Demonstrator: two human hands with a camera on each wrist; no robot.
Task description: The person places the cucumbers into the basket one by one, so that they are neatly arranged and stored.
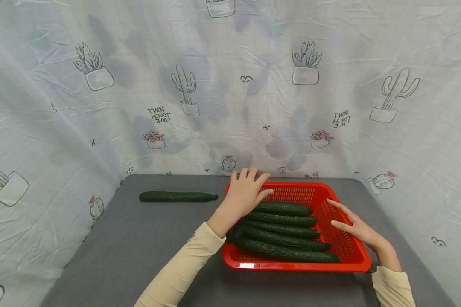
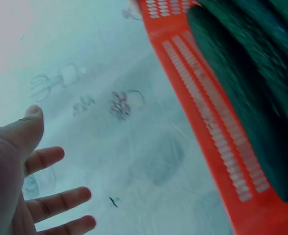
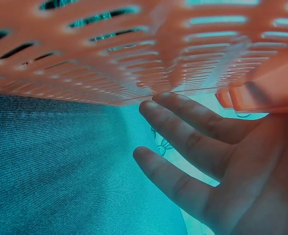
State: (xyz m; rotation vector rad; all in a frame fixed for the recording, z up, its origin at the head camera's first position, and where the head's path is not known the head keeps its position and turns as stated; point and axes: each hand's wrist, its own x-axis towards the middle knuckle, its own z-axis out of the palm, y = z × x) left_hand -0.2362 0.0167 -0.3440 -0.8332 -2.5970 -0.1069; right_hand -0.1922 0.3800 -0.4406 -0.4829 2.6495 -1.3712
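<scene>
A red perforated plastic basket (image 1: pixel 292 266) stands on the grey table, with several dark green cucumbers (image 1: pixel 288 249) lying side by side in it. My left hand (image 1: pixel 246 189) is over the basket's left rim, fingers spread and holding nothing. In the left wrist view, its fingers (image 2: pixel 60 199) are apart from the red wall. At the basket's right side is my right hand (image 1: pixel 363 232), the thumb and a finger showing over the wall in the head view. Straight fingers (image 3: pixel 183 134) of that hand extend close to the basket's slotted outside in the right wrist view.
A single cucumber (image 1: pixel 178 196) lies on the grey tabletop (image 1: pixel 150 238), left of the basket near the back edge. Pale cloth (image 1: pixel 223 106) printed with cacti and potted plants hangs behind the table and along both sides.
</scene>
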